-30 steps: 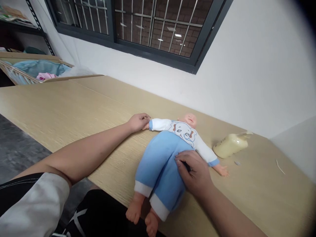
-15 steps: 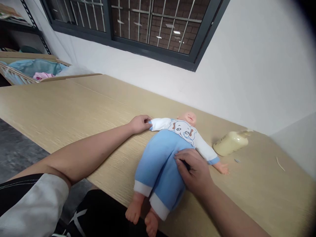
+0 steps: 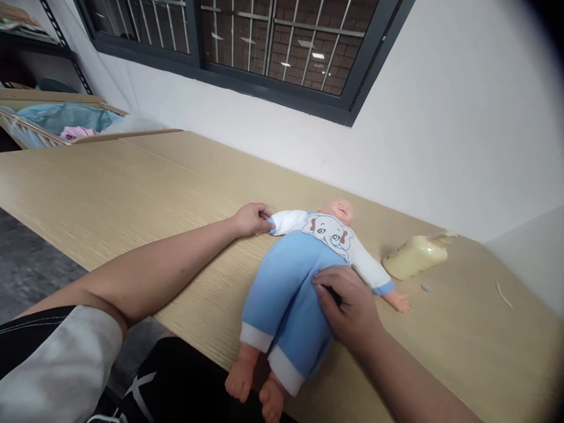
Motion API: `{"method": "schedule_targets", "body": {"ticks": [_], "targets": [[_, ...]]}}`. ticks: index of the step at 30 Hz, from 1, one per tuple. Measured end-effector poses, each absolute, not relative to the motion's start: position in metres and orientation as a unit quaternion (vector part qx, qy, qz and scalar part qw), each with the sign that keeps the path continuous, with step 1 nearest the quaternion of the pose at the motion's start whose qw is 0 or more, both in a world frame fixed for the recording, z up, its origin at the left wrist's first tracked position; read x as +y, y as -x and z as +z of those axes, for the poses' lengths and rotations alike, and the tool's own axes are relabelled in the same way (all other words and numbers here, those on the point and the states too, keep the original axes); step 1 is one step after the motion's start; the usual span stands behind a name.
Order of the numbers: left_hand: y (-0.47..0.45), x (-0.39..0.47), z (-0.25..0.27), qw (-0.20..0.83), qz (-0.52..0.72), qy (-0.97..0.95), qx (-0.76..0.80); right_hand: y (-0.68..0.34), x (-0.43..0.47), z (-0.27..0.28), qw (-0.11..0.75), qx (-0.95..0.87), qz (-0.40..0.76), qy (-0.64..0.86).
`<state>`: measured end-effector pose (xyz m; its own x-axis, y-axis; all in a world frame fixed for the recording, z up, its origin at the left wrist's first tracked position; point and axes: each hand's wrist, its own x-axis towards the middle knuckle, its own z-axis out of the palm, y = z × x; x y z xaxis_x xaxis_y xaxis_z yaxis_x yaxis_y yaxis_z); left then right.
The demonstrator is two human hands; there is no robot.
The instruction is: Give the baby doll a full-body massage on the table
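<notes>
Pinching the blue cuff (image 3: pixel 273 228) of the doll (image 3: pixel 282 276) at its left sleeve, my left hand (image 3: pixel 253 219) is holding just above the counter (image 3: pixel 145 182). My right hand (image 3: pixel 348 305) is resting on the right trouser leg with fingers curling; whether they are gripping cloth, I am not managing to tell. The doll is lying face up, feet overhanging the near edge, while a yellow bottle (image 3: pixel 414 257) is resting on its right.
</notes>
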<state>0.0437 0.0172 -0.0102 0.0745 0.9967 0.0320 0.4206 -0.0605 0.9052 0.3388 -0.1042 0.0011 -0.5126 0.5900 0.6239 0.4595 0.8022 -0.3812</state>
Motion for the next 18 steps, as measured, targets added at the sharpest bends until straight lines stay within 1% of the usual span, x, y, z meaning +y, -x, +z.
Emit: {"method": "schedule_targets", "body": {"ticks": [4,12,15,18], "targets": [[-0.046,0.0149,-0.0107,0.394,0.365,-0.635,0.555,-0.3387,-0.1044,0.0018,0.385,-0.867,0.084,0.305],[-0.051,0.0136,-0.0141,0.364,0.368,-0.642,0.567,-0.3384,-0.1048,0.0025,0.38,-0.869,0.077,0.307],[-0.0501,0.0121,-0.0121,0.366,0.366,-0.644,0.563,-0.3383,-0.1048,0.003,0.382,-0.868,0.077,0.307],[-0.0494,0.011,-0.0102,0.393,0.376,-0.641,0.542,-0.3388,-0.1046,0.0027,0.379,-0.869,0.076,0.309]]}}
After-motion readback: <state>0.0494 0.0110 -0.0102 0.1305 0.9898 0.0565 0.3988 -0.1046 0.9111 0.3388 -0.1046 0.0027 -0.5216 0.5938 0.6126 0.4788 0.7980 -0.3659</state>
